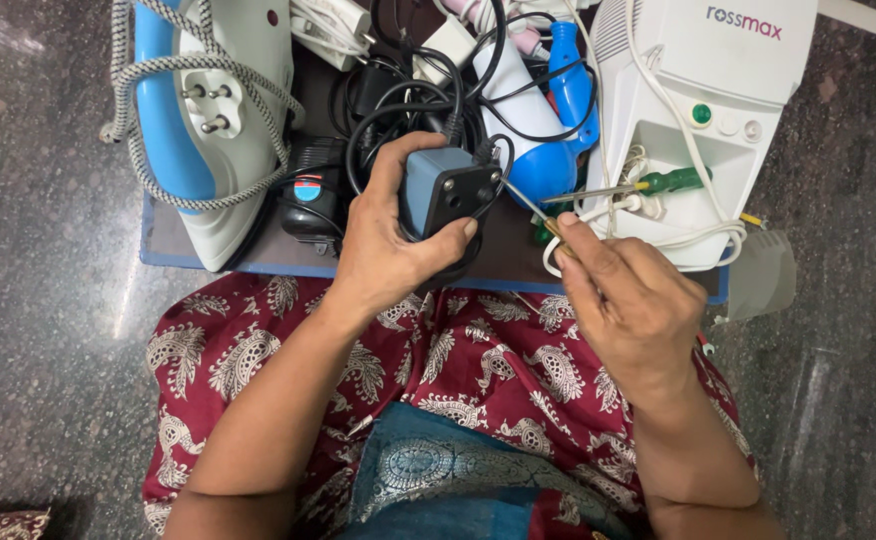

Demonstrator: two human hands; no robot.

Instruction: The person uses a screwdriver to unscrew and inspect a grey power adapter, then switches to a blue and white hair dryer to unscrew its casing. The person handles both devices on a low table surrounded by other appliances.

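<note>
1. Left hand (390, 245): wrapped around a small grey-blue plug adapter (442, 190), thumb across its black face, fingers behind; held just above the near edge of the tray (173, 245), over the lap.
2. Right hand (626, 300): fingertips pinched on a thin screwdriver (536, 212), its shaft running up and left until the tip sits at the adapter's right side, touching or nearly so; cannot tell which.
3. Adapter, by the look of it: hard plastic, light, rigid, fairly smooth, so likely to twist under tool pressure unless gripped firmly around the body. Best hold: the side walls, as now, leaving the black face free.
4. Black cable (413, 95): looping off the adapter's top into a tangle behind it; soft and springy, probably tugging a little on the adapter when moved.
5. Screwdriver, judged: stiff, thin, apt to slip off a small screw head; a pinch close to the tip gives control but little force.
6. Around: a blue and white iron (223, 160) with a braided cord on the left, a blue and white hair dryer (533, 110) in the middle, a white boxy machine (703, 110) on the right with a green-handled screwdriver (658, 183) lying in its recess.
7. Below: red patterned cloth (498, 360) over the knees, speckled stone floor (38, 250) on both sides.
</note>
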